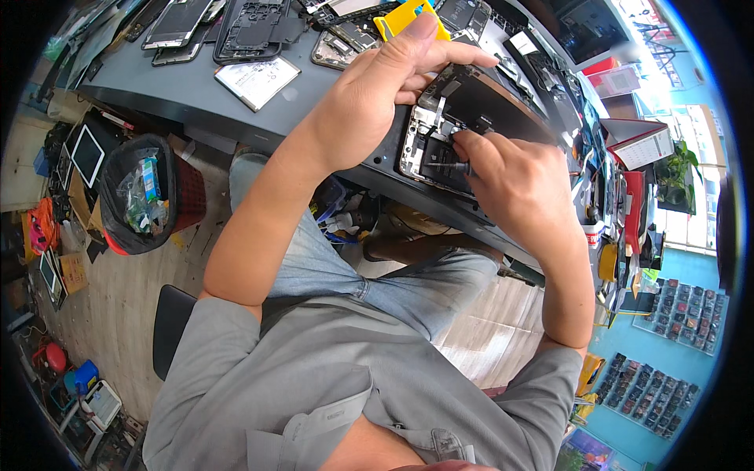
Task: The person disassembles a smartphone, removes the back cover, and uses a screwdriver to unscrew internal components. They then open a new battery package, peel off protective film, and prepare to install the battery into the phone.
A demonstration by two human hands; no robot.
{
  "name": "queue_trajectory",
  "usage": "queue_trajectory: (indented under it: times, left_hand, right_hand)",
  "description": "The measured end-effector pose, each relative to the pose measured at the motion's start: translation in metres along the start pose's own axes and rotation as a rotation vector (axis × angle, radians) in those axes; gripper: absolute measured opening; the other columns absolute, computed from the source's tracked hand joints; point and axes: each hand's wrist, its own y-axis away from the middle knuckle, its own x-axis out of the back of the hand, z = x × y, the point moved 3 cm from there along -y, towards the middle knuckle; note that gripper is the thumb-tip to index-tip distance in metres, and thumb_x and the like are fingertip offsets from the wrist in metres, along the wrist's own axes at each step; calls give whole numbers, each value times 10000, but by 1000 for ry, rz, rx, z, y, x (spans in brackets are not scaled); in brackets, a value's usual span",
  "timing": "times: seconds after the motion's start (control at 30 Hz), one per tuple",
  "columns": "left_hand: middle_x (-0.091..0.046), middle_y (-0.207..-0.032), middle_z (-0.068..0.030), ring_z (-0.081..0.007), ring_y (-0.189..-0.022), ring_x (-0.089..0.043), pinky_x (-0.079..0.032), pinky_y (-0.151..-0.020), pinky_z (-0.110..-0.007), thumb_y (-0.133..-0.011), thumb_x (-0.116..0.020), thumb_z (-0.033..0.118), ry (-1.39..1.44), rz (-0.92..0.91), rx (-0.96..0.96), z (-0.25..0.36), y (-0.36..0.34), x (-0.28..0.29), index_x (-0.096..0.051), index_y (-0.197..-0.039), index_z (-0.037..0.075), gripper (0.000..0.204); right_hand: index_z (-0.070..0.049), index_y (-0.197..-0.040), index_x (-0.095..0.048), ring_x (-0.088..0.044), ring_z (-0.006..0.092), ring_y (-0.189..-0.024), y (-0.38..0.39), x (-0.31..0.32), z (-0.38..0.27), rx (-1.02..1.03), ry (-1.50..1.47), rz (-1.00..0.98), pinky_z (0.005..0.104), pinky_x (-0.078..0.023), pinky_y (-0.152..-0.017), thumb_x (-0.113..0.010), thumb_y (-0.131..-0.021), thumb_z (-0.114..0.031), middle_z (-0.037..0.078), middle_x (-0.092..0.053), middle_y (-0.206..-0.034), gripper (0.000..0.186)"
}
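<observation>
An opened smartphone lies near the front edge of the grey workbench, its inner parts showing. The phone's dark screen panel is tilted up along the far side of the body. My left hand grips the panel's upper left end, with the thumb and index finger reaching past it. Low over the phone's inside is my right hand, closed on a small screwdriver. Its thin shaft points left across the black part of the body. My fingers hide most of the handle.
A white battery lies on the bench left of my left wrist. Phone frames, loose screens and a yellow piece crowd the back. A lined bin stands on the floor at left. A monitor stands back right.
</observation>
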Motion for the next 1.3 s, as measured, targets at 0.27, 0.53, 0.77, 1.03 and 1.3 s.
queue_trajectory:
  times: [0.27, 0.53, 0.77, 1.03, 1.3]
  left_hand:
    - [-650, -1556, -212, -271, -1398, -646, -423, -1253, -363, -1197, -160, 690, -34, 10, -15, 0, 0, 1, -577, -1614, -44, 942]
    - [-668, -1520, -204, -252, -1359, -657, -432, -1221, -344, -1196, -171, 694, -4, 58, 81, 2, -5, 0, -596, -1594, -39, 936]
    - [-792, -1305, -170, -129, -1136, -726, -516, -995, -240, -1218, -240, 637, -43, 120, -55, -20, -7, 7, -707, -1486, -31, 858]
    - [-774, -1364, -180, -226, -1269, -736, -506, -1150, -331, -1195, -139, 670, -105, 125, -37, -16, -9, 4, -681, -1521, -37, 949]
    - [-795, -1342, -136, -164, -1222, -735, -569, -1066, -311, -1223, -492, 318, -306, 119, -135, -7, -4, 3, -768, -1399, -32, 478]
  right_hand:
    - [20, -1180, -734, -694, 256, -697, -9, 9, -11, 145, 105, -88, 414, -547, -613, -736, -946, -87, 65, -622, -803, 257]
    - [-13, -1112, -728, -691, 284, -676, -10, 4, 3, 146, 39, -56, 425, -543, -596, -761, -908, -64, 79, -626, -776, 212]
    - [-63, -945, -646, -711, 266, -653, -11, 4, 4, 170, 53, 8, 412, -558, -566, -744, -901, -96, 61, -624, -740, 112]
    - [-58, -1083, -703, -709, 277, -673, -5, -3, 17, 143, -45, 35, 413, -553, -608, -883, -761, -85, 60, -682, -787, 370]
    - [-108, -1026, -720, -694, 216, -601, 40, 24, 20, -44, -221, 235, 361, -526, -572, -869, -769, -84, 7, -715, -751, 298]
